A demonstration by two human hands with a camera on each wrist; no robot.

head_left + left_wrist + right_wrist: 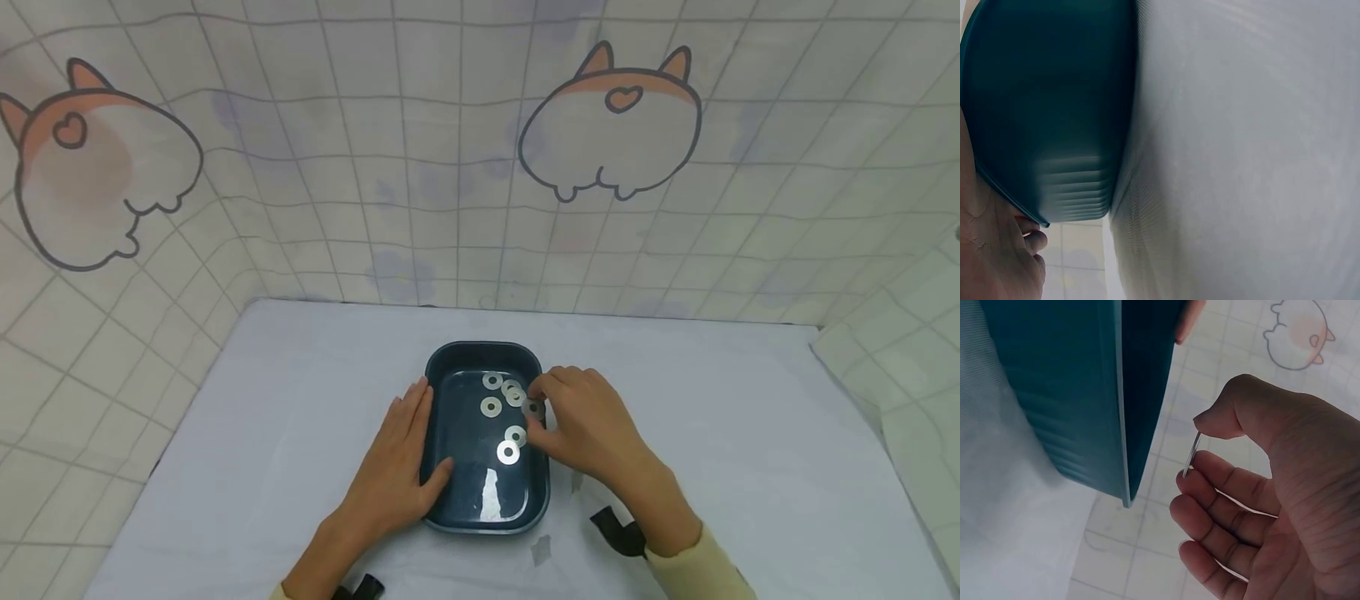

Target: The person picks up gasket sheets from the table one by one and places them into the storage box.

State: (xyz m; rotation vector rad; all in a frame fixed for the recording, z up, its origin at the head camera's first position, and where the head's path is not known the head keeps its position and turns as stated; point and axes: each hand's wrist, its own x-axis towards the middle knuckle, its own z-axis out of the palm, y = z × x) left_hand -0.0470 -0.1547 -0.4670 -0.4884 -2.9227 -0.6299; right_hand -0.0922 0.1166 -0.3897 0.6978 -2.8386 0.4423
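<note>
A dark blue-green rectangular tray (457,492) stands on the white-covered table, with several flat metal washers (491,407) lying inside, some overlapping. My right hand (588,421) is over the tray's right rim and pinches one washer (533,408) between thumb and fingertips. In the right wrist view that washer (1191,455) appears edge-on, raised above the rim, with the other fingers loosely bent below it. My left hand (397,458) rests along the tray's left side, fingers straight and thumb over the rim. The left wrist view shows the palm against the tray's outer wall (1054,94).
White cloth (300,400) covers the table around the tray. Behind it hangs a grid-patterned curtain (420,167) with cartoon animal prints. Two small grey patches (542,550) mark the cloth near the tray's lower right. Black straps (621,533) are at the wrists.
</note>
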